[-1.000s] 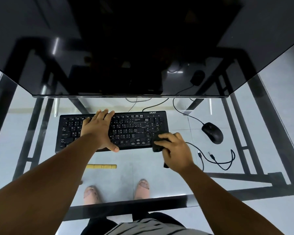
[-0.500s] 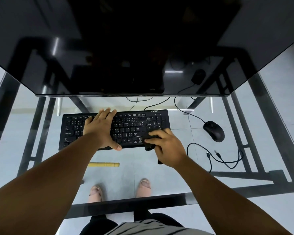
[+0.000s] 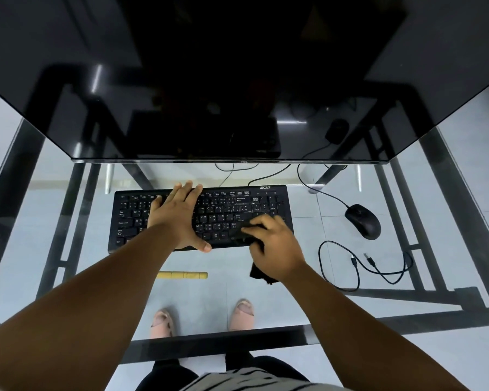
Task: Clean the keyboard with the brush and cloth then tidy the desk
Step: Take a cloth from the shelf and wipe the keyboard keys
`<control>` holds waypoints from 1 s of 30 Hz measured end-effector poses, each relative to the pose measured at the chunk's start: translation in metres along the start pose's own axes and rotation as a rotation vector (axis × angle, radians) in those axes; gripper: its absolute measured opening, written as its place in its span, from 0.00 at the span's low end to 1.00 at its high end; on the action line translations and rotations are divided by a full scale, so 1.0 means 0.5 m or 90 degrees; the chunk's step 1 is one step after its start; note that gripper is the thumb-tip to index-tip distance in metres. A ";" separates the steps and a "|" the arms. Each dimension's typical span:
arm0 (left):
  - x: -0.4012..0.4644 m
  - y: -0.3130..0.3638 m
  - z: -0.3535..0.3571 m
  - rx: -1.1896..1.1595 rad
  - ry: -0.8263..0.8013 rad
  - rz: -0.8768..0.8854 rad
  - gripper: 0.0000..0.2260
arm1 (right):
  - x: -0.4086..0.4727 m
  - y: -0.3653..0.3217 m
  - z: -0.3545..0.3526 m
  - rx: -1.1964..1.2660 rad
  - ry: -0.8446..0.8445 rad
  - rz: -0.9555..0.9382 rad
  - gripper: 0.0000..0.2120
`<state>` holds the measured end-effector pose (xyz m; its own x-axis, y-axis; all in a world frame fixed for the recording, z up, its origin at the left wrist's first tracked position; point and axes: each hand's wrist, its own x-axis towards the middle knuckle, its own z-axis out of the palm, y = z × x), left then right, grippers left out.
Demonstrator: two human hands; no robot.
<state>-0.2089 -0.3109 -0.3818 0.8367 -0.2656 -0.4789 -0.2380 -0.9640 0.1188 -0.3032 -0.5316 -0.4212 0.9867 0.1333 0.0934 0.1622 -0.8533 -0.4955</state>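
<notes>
Pressing flat on the black keyboard [image 3: 201, 217], the left hand [image 3: 178, 218] lies with straight fingers spread over the left-centre keys, its fingertips reaching the top row and its thumb hanging past the near edge. It grips nothing; it only rests on the keys.

To its right, the right hand [image 3: 274, 249] has its fingers curled round a dark cloth [image 3: 261, 273], bunching it against the lower right part of the keyboard, near the arrow keys. Part of the cloth shows black under the fingertips on the keys, and a loose corner sticks out below the palm, over the glass just in front of the keyboard's near edge. So the cloth sits under and inside that hand, touching the keyboard at its right end.

A yellow stick-like brush handle [image 3: 182, 275] lies on the glass desk [image 3: 68, 249], near the keyboard's front edge and between the 2 forearms, apart from both hands. Whether it has bristles cannot be told.

Right of the keyboard, well apart from the right hand, sits a black mouse [image 3: 363, 221] with its wire running back toward the monitor [image 3: 237, 80]. A loose black cable [image 3: 359, 266] coils on the glass nearer the person, its 2 plugs free. Through the glass, 2 feet in pale shoes [image 3: 161, 321] show on the tiled floor.
</notes>
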 end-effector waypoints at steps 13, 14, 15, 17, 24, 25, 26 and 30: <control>-0.002 -0.020 0.013 -0.025 0.015 0.006 0.65 | 0.048 -0.035 0.026 0.006 -0.001 0.006 0.17; -0.003 -0.022 0.013 -0.021 0.016 0.008 0.65 | 0.044 -0.020 0.016 -0.005 0.009 0.008 0.16; -0.004 -0.024 0.015 -0.013 0.019 0.005 0.65 | 0.040 -0.005 0.007 -0.010 0.028 0.030 0.16; -0.011 -0.034 0.019 -0.006 0.032 -0.011 0.65 | 0.038 0.011 -0.004 -0.011 0.079 0.114 0.16; -0.021 -0.078 0.014 -0.028 0.066 -0.031 0.65 | 0.114 -0.048 0.026 0.012 0.052 0.161 0.16; -0.020 -0.079 0.014 -0.028 0.065 -0.028 0.65 | 0.114 -0.050 0.026 0.006 0.030 0.128 0.17; -0.019 -0.081 0.015 -0.027 0.062 -0.025 0.65 | 0.111 -0.046 0.021 -0.006 0.009 0.098 0.16; -0.019 -0.091 0.015 -0.027 0.045 -0.013 0.66 | 0.093 -0.001 -0.012 -0.048 0.021 0.099 0.16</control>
<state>-0.2098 -0.2643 -0.3891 0.8740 -0.2447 -0.4198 -0.2004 -0.9686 0.1474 -0.2576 -0.5281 -0.4117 0.9986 -0.0195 0.0494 0.0042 -0.8980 -0.4399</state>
